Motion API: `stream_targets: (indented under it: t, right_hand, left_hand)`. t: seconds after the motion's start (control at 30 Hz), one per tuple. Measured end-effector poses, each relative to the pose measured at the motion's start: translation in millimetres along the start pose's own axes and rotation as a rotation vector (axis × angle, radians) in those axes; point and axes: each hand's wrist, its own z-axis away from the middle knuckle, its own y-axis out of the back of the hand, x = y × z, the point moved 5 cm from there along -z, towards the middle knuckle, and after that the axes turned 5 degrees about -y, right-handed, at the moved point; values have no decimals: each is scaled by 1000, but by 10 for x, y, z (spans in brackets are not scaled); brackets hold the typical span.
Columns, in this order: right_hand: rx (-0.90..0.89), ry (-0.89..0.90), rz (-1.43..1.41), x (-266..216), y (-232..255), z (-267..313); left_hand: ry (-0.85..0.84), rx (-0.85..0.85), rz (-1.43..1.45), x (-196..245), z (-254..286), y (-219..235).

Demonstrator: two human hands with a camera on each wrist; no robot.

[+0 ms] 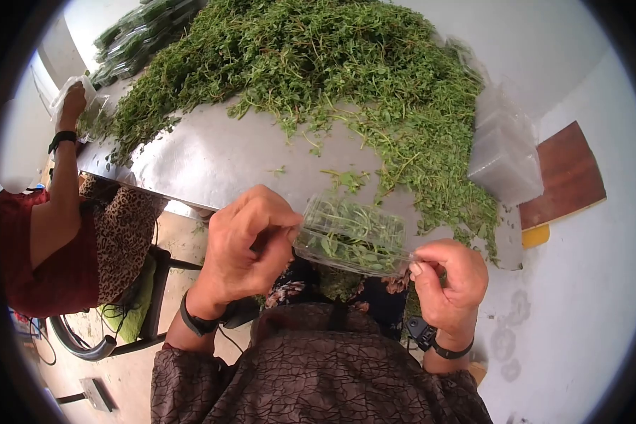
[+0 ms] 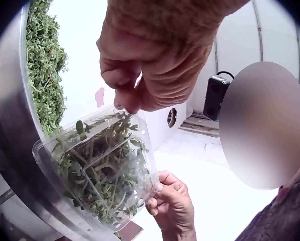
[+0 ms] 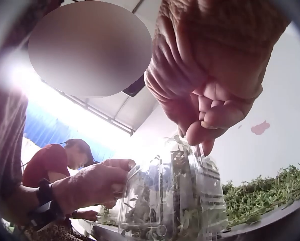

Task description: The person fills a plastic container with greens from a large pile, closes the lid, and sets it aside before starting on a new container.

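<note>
A clear plastic clamshell box [image 1: 352, 235] filled with green herb sprigs is held between both hands just off the near edge of the metal table [image 1: 212, 159]. My left hand [image 1: 251, 237] pinches its left end with curled fingers. My right hand [image 1: 449, 275] pinches its right corner. The left wrist view shows the box [image 2: 102, 168] from below, gripped by the left fingers [image 2: 132, 98], the right hand [image 2: 172, 206] at its far corner. In the right wrist view the box [image 3: 170, 201] hangs under the right fingertips [image 3: 202, 130].
A big heap of loose green herbs [image 1: 318, 63] covers the table. A stack of empty clear boxes [image 1: 505, 152] stands at its right. Filled boxes [image 1: 138, 35] lie at the far left. Another person [image 1: 56, 233] in red works at the table's left end.
</note>
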Motion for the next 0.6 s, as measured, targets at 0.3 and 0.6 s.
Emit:
stream_targets:
  t: [0.3, 0.6]
  right_hand:
    - [1, -14, -22, 3, -33, -29]
    - [16, 27, 10, -1, -32, -41]
  left_hand:
    - [38, 66, -4, -13, 70, -41]
    - [64, -16, 105, -29, 67, -37]
